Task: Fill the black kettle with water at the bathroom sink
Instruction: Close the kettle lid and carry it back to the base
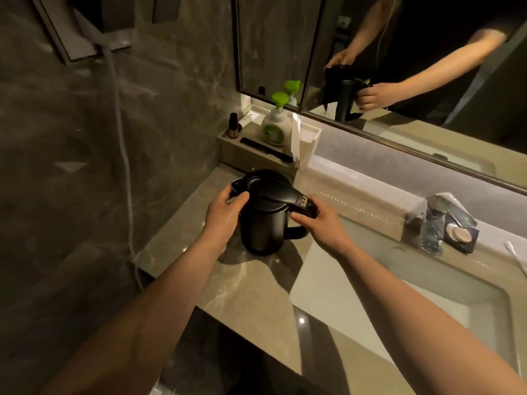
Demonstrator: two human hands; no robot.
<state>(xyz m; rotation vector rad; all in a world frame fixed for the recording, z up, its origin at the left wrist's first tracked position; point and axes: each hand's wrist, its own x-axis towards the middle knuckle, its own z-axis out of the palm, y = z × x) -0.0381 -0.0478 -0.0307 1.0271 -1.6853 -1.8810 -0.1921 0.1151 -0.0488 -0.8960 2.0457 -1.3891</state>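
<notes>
The black kettle (263,223) stands upright on the marble counter (251,283), just left of the white sink basin (399,295). Its lid is down. My left hand (225,212) rests on the kettle's left side near the spout, thumb on the lid's edge. My right hand (316,220) wraps around the top of the handle. The chrome faucet (436,212) sits at the back of the sink, to the right of the kettle and apart from it. No water is running.
A beige tray (256,155) at the back left holds a green-capped soap pump (273,124), a small dark bottle (233,125), a comb and tissue. A compact (459,233) lies by the faucet. The mirror (399,67) reflects my arms. A marble wall stands left.
</notes>
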